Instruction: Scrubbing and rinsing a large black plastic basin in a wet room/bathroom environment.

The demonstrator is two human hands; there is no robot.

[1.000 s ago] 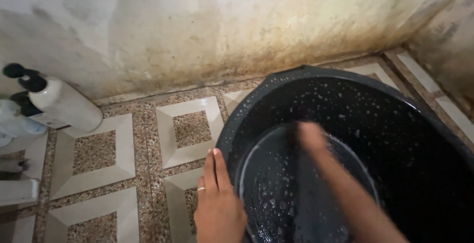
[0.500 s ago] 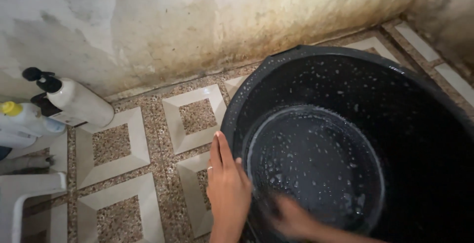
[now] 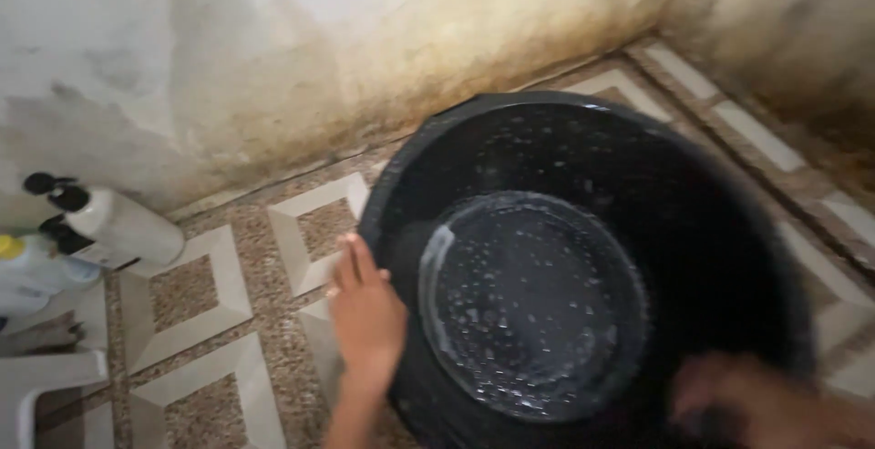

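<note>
Right hand (image 3: 756,408) has swung from the near-left inner wall of the black tub (image 3: 583,267) round to its near-right side since half a second ago; it is motion-blurred and low in frame. Left hand (image 3: 367,317) sits on the tub's left rim much as before, and the view has drifted slightly.

Grip state: left hand lies flat, fingers together and pointing up along the rim's outer edge, bracing rather than clasping. Right hand is too smeared to say whether its fingers are apart or closed, or whether it holds a cloth; cannot tell.

Tub stands on the patterned tile floor (image 3: 191,294) in the corner by the stained wall (image 3: 273,75), inside wet and flecked with suds. Off to the left, well apart from it, a white pump bottle (image 3: 114,226) with a black top.

Step, as I read it: mid-scrub of the inner wall, working round the circumference. Next stroke would need the left hand braced so the tub doesn't slide or spin.
</note>
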